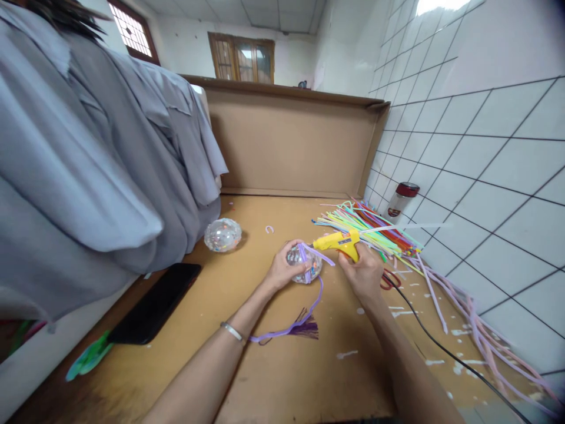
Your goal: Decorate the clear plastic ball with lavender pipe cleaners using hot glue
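My left hand [285, 265] is closed around a clear, faceted ball [315, 268] with small coloured bits showing in it. A purple pipe cleaner [325, 257] lies over the ball, its free end sticking out to the right. From below the ball a purple strand [318, 294] curves down past a dark purple tassel [304, 327]. My right hand [362, 272] grips a yellow hot glue gun [338, 240] with a pale glue stick in its back. The gun's nozzle points left and is close to the ball's top; whether it touches cannot be seen.
Another clear ball [223, 235] and a black phone [154, 303] lie to the left, near hanging grey garments [110, 147]. Coloured pipe cleaners [375, 227], red-handled scissors [391, 280] and a red-lidded jar [401, 199] are at the right. The glue gun's black cord [435, 335] crosses the table.
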Available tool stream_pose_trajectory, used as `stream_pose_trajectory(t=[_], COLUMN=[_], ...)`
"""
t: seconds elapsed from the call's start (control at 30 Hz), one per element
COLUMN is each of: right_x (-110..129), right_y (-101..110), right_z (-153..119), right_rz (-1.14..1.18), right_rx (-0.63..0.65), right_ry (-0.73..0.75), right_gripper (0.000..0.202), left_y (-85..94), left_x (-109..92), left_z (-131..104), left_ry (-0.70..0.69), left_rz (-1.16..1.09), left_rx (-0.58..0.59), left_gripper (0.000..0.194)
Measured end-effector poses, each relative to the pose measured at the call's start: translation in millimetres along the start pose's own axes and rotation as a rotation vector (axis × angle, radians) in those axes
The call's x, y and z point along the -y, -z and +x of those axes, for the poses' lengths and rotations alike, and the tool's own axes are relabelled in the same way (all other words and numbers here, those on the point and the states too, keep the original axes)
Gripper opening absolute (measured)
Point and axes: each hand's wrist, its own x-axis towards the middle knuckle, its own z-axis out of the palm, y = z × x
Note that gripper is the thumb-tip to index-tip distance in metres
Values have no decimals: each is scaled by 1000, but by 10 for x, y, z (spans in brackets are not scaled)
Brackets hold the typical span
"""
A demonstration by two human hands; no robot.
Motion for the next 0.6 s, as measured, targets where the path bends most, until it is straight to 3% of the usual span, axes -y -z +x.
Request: stream_pose_trajectory(t=[0.6], right_x=[11], right_y=[23], right_z=[12], right_rz=[16], right_rx=[32], right_ry=[35], right_gripper=[21], left_y=[5], left_x=[23], left_z=[1], left_ry=[-14], left_rz=[23], left_rx=[-12], left_gripper=[62])
